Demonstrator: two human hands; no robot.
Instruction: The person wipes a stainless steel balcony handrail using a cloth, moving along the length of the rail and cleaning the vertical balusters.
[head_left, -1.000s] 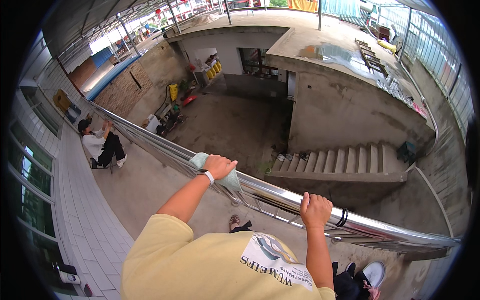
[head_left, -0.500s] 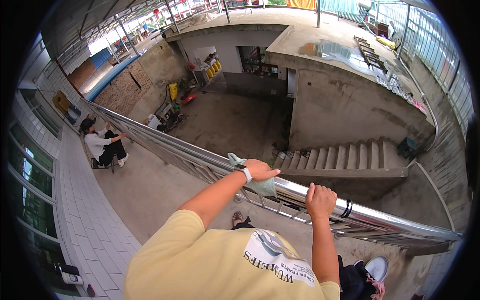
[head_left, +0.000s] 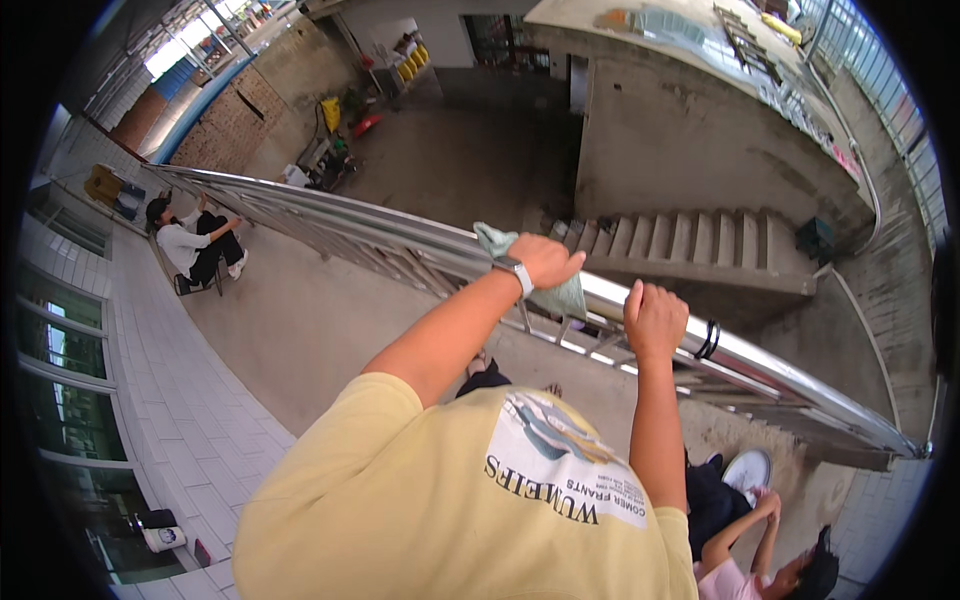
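Note:
A pale green cloth (head_left: 563,299) drapes over the shiny metal top rail (head_left: 604,292). My left hand (head_left: 546,262), with a white-strapped watch at its wrist, presses down on the cloth and curls over the rail. To its right, my right hand (head_left: 656,317) grips the bare rail with its fingers closed around it. Just beyond my right hand, two dark bands (head_left: 708,340) encircle the rail. Part of the cloth is hidden under my left hand.
A person (head_left: 195,240) sits by the railing at the far left. Another person (head_left: 745,560) in pink is close by at lower right, near a round basin (head_left: 747,470). Beyond the railing, the courtyard (head_left: 450,140) drops away, with concrete steps (head_left: 690,243).
The view has tilted downward, so the railing and both hands appear higher. More of the person in pink has come into view. Both hands keep about the same places on the rail.

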